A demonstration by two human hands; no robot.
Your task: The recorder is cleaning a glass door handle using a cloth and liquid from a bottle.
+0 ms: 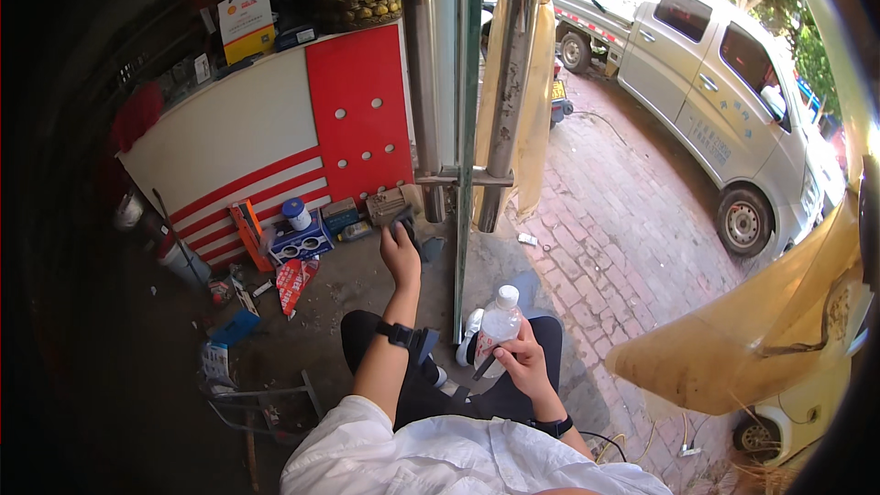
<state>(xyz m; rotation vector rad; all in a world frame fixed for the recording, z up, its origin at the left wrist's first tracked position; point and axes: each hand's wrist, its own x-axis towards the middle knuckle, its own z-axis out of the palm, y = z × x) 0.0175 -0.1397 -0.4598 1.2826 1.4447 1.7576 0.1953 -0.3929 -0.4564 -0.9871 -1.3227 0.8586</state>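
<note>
My left hand (401, 255) reaches forward on the near-left side of the glass door (466, 128). Its fingers are closed on a dark, cloth-like piece (405, 222), whose exact kind I cannot make out. In front of my right thigh, my right hand (524, 363) is closed at the side of a clear plastic bottle (500, 319) with a white cap, which is nearly upright. A short black strip (485, 367) sticks out by the right thumb, across the lower part of the bottle. The fingers behind the bottle are partly hidden.
Metal door handles (423, 82) flank the glass. A red and white counter (357, 119) stands at the left, with boxes (307, 240) and a blue-white tin (296, 213) at its foot. A metal frame (266, 408) lies lower left. Outside are brick paving (605, 247) and a parked truck (697, 82).
</note>
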